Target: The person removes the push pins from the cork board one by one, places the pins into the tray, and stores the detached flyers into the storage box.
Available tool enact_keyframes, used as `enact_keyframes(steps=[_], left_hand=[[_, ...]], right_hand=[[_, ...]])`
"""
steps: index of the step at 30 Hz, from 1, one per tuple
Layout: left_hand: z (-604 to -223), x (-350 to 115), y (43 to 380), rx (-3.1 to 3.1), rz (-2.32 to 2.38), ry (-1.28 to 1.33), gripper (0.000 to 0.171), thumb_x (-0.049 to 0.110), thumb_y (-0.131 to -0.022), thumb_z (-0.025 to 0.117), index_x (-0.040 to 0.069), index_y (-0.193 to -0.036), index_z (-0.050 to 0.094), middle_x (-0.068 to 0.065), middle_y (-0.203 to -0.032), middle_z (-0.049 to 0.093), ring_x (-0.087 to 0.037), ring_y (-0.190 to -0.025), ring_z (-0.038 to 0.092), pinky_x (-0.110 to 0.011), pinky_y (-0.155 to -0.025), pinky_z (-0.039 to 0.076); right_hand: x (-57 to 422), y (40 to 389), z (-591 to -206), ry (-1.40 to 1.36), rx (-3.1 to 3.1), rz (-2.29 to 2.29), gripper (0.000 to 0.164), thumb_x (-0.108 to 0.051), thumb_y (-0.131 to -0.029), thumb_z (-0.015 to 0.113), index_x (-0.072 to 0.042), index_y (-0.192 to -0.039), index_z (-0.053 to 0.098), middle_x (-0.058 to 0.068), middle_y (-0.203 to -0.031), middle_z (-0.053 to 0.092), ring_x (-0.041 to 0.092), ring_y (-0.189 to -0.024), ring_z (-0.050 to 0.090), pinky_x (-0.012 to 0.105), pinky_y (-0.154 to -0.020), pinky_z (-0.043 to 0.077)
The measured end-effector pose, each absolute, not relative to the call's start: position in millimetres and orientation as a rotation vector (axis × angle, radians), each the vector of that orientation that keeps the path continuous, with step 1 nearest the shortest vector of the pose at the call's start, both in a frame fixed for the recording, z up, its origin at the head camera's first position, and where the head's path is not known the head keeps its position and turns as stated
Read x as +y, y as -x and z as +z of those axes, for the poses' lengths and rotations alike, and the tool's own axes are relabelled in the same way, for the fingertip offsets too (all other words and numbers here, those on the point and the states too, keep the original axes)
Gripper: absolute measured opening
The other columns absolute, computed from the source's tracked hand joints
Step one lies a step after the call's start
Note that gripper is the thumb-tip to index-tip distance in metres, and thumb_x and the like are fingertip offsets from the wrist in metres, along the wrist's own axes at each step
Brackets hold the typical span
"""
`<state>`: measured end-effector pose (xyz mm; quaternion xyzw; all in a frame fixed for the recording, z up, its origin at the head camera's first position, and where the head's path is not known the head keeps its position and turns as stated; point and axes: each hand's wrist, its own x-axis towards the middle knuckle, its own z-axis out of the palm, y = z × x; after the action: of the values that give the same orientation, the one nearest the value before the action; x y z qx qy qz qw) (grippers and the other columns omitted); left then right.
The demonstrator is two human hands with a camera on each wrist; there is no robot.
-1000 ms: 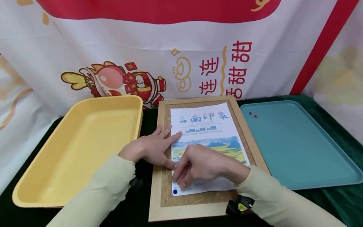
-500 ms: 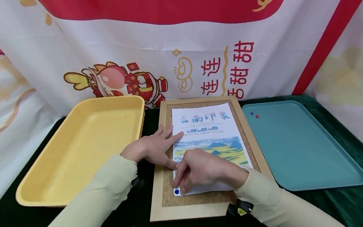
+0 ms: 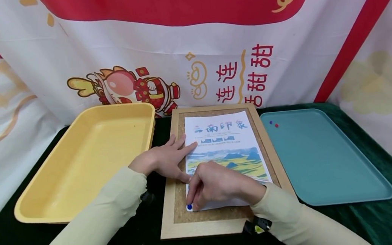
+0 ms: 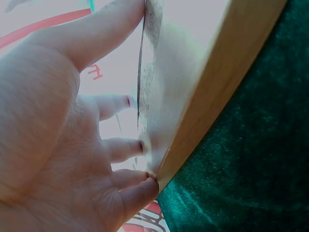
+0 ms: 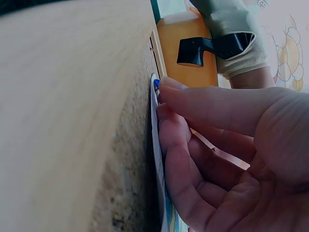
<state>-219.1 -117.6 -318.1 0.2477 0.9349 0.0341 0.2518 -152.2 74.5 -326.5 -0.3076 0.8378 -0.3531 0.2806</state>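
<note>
A sheet of paper (image 3: 221, 122) with a printed landscape lies on a wood-framed cork board (image 3: 179, 211). At the sheet's near left corner is a blue thumbtack (image 3: 189, 207), also seen edge-on in the right wrist view. My right hand (image 3: 217, 185) pinches at this thumbtack (image 5: 156, 83) with thumb and index finger, the other fingers curled in. My left hand (image 3: 166, 158) lies spread over the board's left edge, fingertips on the paper. In the left wrist view, the fingers of the left hand (image 4: 72, 125) reach across the wooden frame (image 4: 193, 96).
Left of the board stands a deep yellow tray (image 3: 93, 164). A flat blue-green tray (image 3: 328, 158) lies to the right, with a purple dot and a red dot (image 3: 276, 126) near its far left corner. Dark green cloth (image 3: 136, 244) covers the table, and a printed curtain (image 3: 190, 39) hangs behind.
My right thumb and index finger have moved slightly down and left, from just above the blue thumbtack onto it. My left hand has stayed in place on the board.
</note>
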Motion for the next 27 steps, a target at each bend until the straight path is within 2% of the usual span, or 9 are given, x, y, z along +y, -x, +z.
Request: enact_keyframes(steps=[14, 27], left_hand=[[-316.6, -117.5, 218.5, 2.538, 0.095, -0.673, 0.106, 0.063, -0.091, 0.075, 0.032, -0.172, 0.014, -0.012, -0.181, -0.006, -0.044, -0.166, -0.007, -0.065, -0.129, 0.023], [-316.3, -117.4, 218.1, 2.542, 0.086, -0.686, 0.107, 0.063, -0.091, 0.075, 0.031, -0.173, 0.014, -0.013, -0.181, -0.005, -0.045, -0.166, -0.006, -0.064, -0.129, 0.025]], right_hand=[[71.5, 151.0, -327.5, 0.806, 2.269, -0.931, 0.02, -0.006, -0.088, 0.085, -0.022, -0.077, 0.084, -0.012, -0.075, 0.078, 0.005, -0.073, 0.072, 0.022, -0.07, 0.057], [69.2, 149.4, -330.2, 0.823, 2.267, -0.943, 0.019, -0.011, -0.09, 0.086, -0.023, -0.076, 0.082, -0.012, -0.073, 0.076, 0.005, -0.067, 0.068, 0.02, -0.065, 0.051]])
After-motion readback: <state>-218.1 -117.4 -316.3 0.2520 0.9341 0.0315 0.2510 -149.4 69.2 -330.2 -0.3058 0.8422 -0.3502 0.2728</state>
